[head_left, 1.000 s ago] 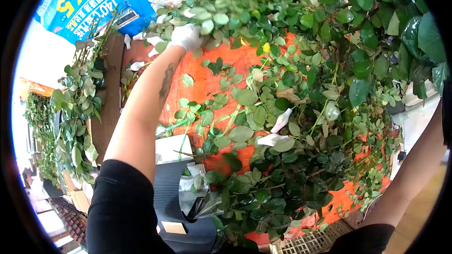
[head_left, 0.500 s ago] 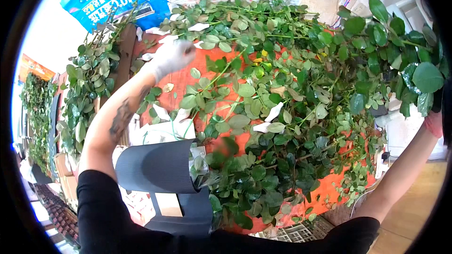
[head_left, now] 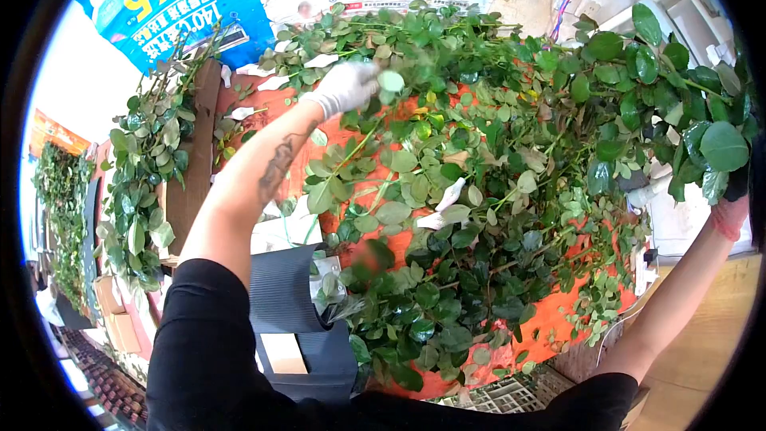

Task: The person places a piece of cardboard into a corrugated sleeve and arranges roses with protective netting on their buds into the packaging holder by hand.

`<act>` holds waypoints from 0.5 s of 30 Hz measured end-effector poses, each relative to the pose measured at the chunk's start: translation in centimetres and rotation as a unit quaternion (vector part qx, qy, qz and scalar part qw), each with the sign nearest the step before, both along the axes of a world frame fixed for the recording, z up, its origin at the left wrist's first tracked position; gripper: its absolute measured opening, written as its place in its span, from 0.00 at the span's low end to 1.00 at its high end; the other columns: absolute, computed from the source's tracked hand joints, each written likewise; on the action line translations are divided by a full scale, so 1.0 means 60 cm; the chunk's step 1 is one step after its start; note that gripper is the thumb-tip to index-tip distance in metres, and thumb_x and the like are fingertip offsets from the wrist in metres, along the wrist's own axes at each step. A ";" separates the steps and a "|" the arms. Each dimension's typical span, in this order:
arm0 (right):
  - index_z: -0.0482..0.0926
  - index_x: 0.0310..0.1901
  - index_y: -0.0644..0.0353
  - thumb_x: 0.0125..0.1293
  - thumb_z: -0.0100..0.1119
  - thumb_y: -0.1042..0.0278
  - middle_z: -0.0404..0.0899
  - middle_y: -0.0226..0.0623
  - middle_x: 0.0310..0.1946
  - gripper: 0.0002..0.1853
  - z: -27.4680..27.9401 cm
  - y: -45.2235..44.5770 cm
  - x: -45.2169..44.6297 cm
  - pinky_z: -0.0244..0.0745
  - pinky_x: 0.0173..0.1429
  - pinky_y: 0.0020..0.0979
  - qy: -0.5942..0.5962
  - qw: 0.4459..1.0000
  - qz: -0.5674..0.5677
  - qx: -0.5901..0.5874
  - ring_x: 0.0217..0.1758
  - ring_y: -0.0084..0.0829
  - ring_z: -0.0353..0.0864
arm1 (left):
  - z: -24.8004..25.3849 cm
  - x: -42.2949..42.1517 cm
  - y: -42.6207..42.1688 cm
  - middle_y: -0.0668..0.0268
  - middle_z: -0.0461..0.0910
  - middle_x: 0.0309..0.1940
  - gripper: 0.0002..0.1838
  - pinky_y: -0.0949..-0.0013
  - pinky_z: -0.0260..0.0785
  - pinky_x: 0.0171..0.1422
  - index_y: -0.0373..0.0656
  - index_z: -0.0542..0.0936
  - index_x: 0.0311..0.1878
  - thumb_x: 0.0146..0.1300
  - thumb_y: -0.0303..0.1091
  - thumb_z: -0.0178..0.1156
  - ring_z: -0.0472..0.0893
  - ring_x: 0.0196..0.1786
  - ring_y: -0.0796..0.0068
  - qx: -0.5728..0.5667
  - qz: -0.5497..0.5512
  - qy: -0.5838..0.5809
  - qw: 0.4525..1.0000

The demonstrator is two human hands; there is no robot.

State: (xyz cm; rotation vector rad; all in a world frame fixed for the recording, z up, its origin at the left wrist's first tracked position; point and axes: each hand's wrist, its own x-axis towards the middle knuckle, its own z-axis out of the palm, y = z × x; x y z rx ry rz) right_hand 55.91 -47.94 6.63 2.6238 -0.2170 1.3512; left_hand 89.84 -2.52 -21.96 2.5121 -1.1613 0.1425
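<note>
My left hand point(head_left: 347, 88), in a white glove, reaches to the upper part of a heap of green leafy stems point(head_left: 479, 247). Its fingers are closed at a leafy stem point(head_left: 391, 81) whose leaves are partly blurred. At the far right edge my right hand point(head_left: 737, 191), in a dark glove with a pink cuff, is mostly hidden by foliage. It grips a bunch of leafy rose-like stems point(head_left: 646, 72) that points left over the heap. White-wrapped tips point(head_left: 443, 207) show among the leaves.
The heap lies on an orange-red surface point(head_left: 550, 331). A curled black ribbed sheet point(head_left: 283, 291) stands near me. Further left are a brown board point(head_left: 191, 168) and more leafy stems point(head_left: 144, 183). Blue printed sheeting point(head_left: 183, 8) hangs behind, and a plastic crate point(head_left: 511, 391) sits below.
My left hand has moved right, from the bare orange patch to the leaves at the top of the heap. My right hand stays at the right edge with its bunch. The view has shifted slightly.
</note>
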 end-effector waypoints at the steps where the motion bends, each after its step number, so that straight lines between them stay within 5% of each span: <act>1: 0.68 0.58 0.62 0.64 0.54 0.65 0.69 0.40 0.57 0.22 0.001 0.000 0.001 0.58 0.66 0.38 -0.007 1.000 -0.004 -0.001 0.61 0.36 0.66 | 0.068 -0.027 0.002 0.53 0.81 0.36 0.16 0.56 0.72 0.48 0.45 0.78 0.47 0.61 0.41 0.51 0.81 0.43 0.53 -0.035 0.070 0.112 0.991; 2: 0.69 0.57 0.62 0.64 0.54 0.65 0.70 0.40 0.56 0.21 0.000 0.003 0.005 0.59 0.65 0.38 -0.007 1.000 -0.002 0.001 0.60 0.36 0.66 | 0.071 -0.009 0.015 0.50 0.81 0.35 0.15 0.55 0.72 0.48 0.43 0.78 0.45 0.60 0.41 0.51 0.80 0.41 0.50 -0.119 0.094 0.061 0.987; 6: 0.71 0.54 0.62 0.64 0.54 0.68 0.72 0.39 0.52 0.17 -0.008 0.025 0.025 0.62 0.62 0.37 -0.013 1.000 0.023 0.013 0.57 0.34 0.68 | 0.048 0.144 0.148 0.49 0.80 0.42 0.19 0.53 0.71 0.53 0.47 0.78 0.49 0.59 0.44 0.53 0.80 0.44 0.47 0.035 0.254 -0.077 0.963; 8: 0.72 0.52 0.63 0.63 0.53 0.69 0.73 0.39 0.50 0.16 -0.017 0.041 0.034 0.63 0.60 0.37 -0.017 0.998 0.044 0.030 0.55 0.34 0.69 | 0.085 0.090 0.170 0.50 0.80 0.41 0.22 0.54 0.72 0.53 0.48 0.77 0.53 0.57 0.47 0.57 0.81 0.44 0.48 0.048 0.393 -0.237 0.887; 9: 0.73 0.51 0.63 0.63 0.53 0.70 0.74 0.39 0.49 0.15 -0.023 0.050 0.045 0.64 0.59 0.36 -0.013 0.997 0.059 0.042 0.54 0.34 0.70 | 0.171 -0.018 0.144 0.52 0.78 0.47 0.25 0.57 0.68 0.58 0.44 0.72 0.57 0.57 0.43 0.59 0.75 0.57 0.55 0.056 0.316 -0.082 0.944; 11: 0.74 0.49 0.63 0.63 0.53 0.71 0.75 0.38 0.47 0.13 -0.032 0.080 0.071 0.65 0.58 0.36 -0.007 0.993 0.099 0.072 0.53 0.33 0.71 | 0.089 -0.042 0.159 0.52 0.78 0.47 0.27 0.56 0.66 0.60 0.47 0.78 0.50 0.60 0.60 0.51 0.76 0.55 0.55 0.182 0.238 0.035 0.953; 13: 0.75 0.47 0.63 0.63 0.53 0.72 0.76 0.38 0.45 0.12 -0.047 0.128 0.092 0.67 0.56 0.36 0.001 0.984 0.143 0.110 0.51 0.32 0.72 | 0.054 -0.152 0.150 0.52 0.79 0.49 0.39 0.57 0.69 0.57 0.42 0.80 0.49 0.56 0.71 0.46 0.79 0.50 0.54 0.290 0.063 0.232 0.927; 15: 0.77 0.46 0.63 0.62 0.53 0.73 0.77 0.38 0.44 0.11 -0.073 0.198 0.117 0.68 0.55 0.35 0.028 0.965 0.206 0.162 0.49 0.32 0.73 | 0.035 -0.229 0.137 0.54 0.80 0.48 0.35 0.57 0.70 0.56 0.42 0.80 0.49 0.51 0.65 0.56 0.79 0.51 0.55 0.359 0.058 0.279 0.889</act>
